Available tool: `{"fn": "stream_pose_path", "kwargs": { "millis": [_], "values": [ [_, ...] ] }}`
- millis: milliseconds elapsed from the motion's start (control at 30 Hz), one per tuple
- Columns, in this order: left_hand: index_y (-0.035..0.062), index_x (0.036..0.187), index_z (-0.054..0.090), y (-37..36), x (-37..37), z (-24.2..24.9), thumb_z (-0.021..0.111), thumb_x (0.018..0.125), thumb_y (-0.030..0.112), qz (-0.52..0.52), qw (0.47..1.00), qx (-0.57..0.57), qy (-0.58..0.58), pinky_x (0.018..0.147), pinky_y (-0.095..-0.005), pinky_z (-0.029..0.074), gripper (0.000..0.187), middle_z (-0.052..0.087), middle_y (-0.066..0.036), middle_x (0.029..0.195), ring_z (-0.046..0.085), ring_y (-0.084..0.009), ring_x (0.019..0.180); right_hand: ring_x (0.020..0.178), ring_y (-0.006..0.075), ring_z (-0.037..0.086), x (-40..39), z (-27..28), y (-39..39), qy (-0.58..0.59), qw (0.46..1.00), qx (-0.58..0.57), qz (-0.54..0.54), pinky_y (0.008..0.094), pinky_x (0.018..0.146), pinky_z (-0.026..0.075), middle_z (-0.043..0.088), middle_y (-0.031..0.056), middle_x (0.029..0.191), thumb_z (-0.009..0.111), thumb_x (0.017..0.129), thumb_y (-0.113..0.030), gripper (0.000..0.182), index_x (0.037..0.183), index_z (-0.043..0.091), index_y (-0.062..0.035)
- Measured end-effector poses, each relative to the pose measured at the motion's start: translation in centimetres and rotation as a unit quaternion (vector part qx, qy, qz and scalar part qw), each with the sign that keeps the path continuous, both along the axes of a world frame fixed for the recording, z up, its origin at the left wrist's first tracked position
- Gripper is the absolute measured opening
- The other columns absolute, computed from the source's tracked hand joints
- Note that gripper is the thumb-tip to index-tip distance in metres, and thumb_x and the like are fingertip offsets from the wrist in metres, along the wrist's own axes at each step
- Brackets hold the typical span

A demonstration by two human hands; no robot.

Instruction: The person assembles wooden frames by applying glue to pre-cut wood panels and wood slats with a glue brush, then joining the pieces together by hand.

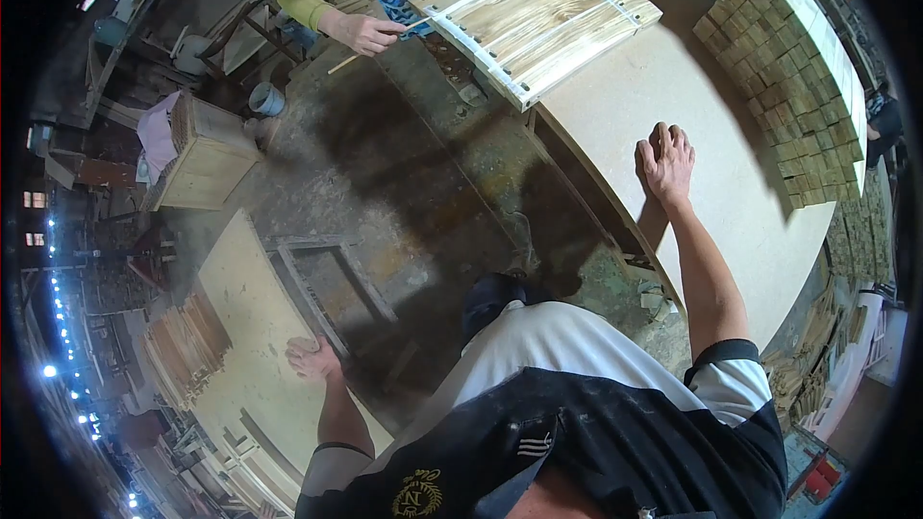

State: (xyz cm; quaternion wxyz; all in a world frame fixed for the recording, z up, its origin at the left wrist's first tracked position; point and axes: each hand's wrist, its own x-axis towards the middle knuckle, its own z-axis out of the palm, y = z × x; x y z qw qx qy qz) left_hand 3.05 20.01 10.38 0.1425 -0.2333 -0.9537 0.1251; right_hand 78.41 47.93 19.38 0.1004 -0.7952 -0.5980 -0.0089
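My right hand (668, 165) rests palm down on the pale tabletop (615, 101), its fingers a little bent and nothing in them. Over on the other side, my left hand (312, 358) leans on the edge of a second pale board (252, 303), fingers laid on its surface and holding nothing. Nearest my right hand lies a wooden slatted panel (548, 24) with white strips across it and small dark pieces along them. To the right, a tall stack of short wood blocks (788, 86) stands on the tabletop.
Across from me, a co-worker's hand (370, 36) holds a thin stick (351, 62) beside the panel. Wooden slats (185, 346) are piled on the left board. A wooden cabinet (212, 154) and a bucket (266, 99) stand on the floor; a wooden frame (336, 264) is near the left board.
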Motion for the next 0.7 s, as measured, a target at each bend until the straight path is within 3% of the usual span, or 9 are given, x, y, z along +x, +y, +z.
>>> {"fn": "stream_pose_path", "kwargs": {
  "millis": [333, 700],
  "values": [
    [0.0177, 0.150, 0.041, -0.5, -0.6, -0.9, 0.071, 0.074, 0.065, -0.024, 0.999, 0.013, 0.033, 0.105, -0.0517, 0.040, 0.094, 0.044, -0.015, 0.150, 0.045, -0.0322, 0.135, 0.136, 0.0388, 0.038, -0.3, 0.2, -0.1, 0.000, 0.999, 0.032, 0.013, 0.0533, 0.112, 0.028, 0.048, 0.0213, 0.136, 0.052, 0.094, -0.048, 0.059, 0.137, 0.049, -0.0066],
    [0.0165, 0.149, 0.043, -0.3, 0.1, 0.4, 0.069, 0.076, 0.064, -0.022, 1.000, 0.017, 0.014, 0.103, -0.0525, 0.041, 0.091, 0.046, -0.015, 0.149, 0.046, -0.0318, 0.135, 0.138, 0.0399, 0.038, -0.6, 0.7, -0.3, 0.008, 1.000, 0.022, 0.007, 0.0548, 0.113, 0.028, 0.046, 0.0228, 0.141, 0.053, 0.094, -0.046, 0.058, 0.137, 0.049, -0.0075]
  ]
}}
